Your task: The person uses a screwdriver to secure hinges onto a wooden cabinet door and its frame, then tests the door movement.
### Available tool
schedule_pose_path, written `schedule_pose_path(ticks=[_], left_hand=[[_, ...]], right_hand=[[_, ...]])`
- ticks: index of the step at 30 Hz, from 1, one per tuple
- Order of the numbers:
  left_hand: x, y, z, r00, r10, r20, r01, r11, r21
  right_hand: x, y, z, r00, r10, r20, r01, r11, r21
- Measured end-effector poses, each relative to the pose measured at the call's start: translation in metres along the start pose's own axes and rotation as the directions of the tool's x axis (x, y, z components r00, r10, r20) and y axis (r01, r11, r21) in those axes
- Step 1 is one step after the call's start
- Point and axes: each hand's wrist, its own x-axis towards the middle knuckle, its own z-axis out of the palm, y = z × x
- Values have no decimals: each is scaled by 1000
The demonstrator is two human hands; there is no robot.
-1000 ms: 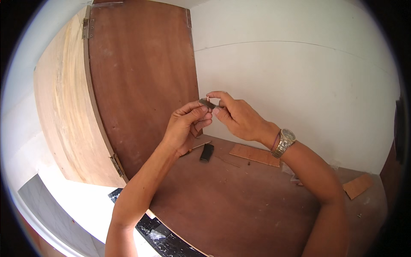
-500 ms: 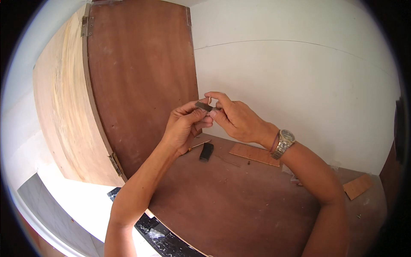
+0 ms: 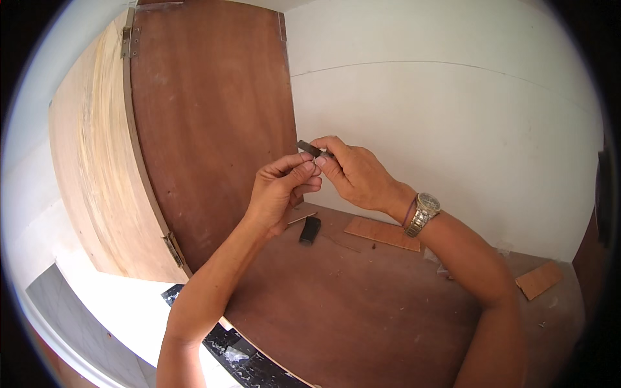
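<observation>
Both of my hands meet at chest height, in front of the corner where the brown panel and the white wall join. In my right hand (image 3: 356,169) is a small, dark, flat metal piece (image 3: 308,149), gripped between thumb and fingers, one end sticking out to the upper left. My left hand (image 3: 279,187) is just below it, thumb and forefinger pinched together at the piece's lower side. Whatever lies in that pinch is too small to make out. A watch (image 3: 425,213) is on my right wrist.
Below, on the brown board (image 3: 349,304), lie a black block (image 3: 310,231), a thin tool (image 3: 302,218) and wood strips, one by the wall (image 3: 381,233), another at right (image 3: 539,280). On the left stands a hinged wooden door (image 3: 97,161) beside the brown panel (image 3: 213,116).
The dark metal piece has tilted and risen slightly, and now sits in my right hand's fingers. My left fingers have come off it to a pinch below. A thin orange bit no longer shows.
</observation>
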Motion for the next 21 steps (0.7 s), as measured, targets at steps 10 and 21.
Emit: schedule_pose_path(ticks=[10,21], left_hand=[[0,4,-4,999,-15,37,14,1000,28],[2,5,-7,986,-142,89,148,987,-62]], right_hand=[[-6,-1,6,998,-18,55,14,997,73],[-4,6,6,999,21,-35,-22,1000,-21]])
